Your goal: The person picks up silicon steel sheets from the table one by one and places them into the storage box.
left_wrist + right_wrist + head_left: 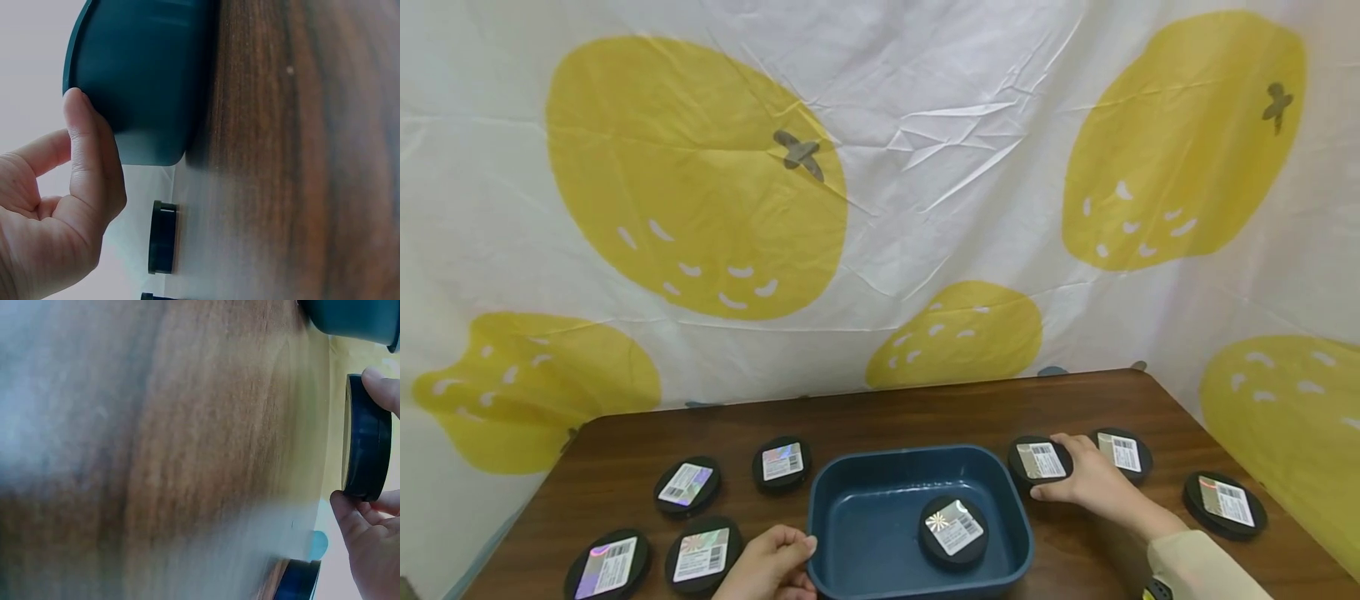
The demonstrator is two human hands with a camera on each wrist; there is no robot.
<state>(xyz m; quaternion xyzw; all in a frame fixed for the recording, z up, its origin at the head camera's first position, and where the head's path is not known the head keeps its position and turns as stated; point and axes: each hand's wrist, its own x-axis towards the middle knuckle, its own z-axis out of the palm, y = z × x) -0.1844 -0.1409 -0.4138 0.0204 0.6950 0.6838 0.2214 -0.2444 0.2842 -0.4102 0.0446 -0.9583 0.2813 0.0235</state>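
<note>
A dark blue rectangular tray [868,537] stands on the table, with one flat round black tin [953,533] inside, labelled side up. My left hand [767,567] holds the tray's left rim between thumb and fingers; in the left wrist view its fingertips [75,103] lie against the tray's outer wall. Just beyond the tray's right side, my right hand [1093,483] grips another round black tin [1040,460] by its edge. The right wrist view has this tin [369,440] raised off the tabletop, thumb on one side and fingers on the other.
On the right lie two more labelled black tins [1122,454], [1225,505], the nearer one close to the table's right edge. Left of the tray are several others, including a tin [781,463] near its back corner. A lemon-patterned cloth [925,208] hangs behind the brown wooden table [880,417].
</note>
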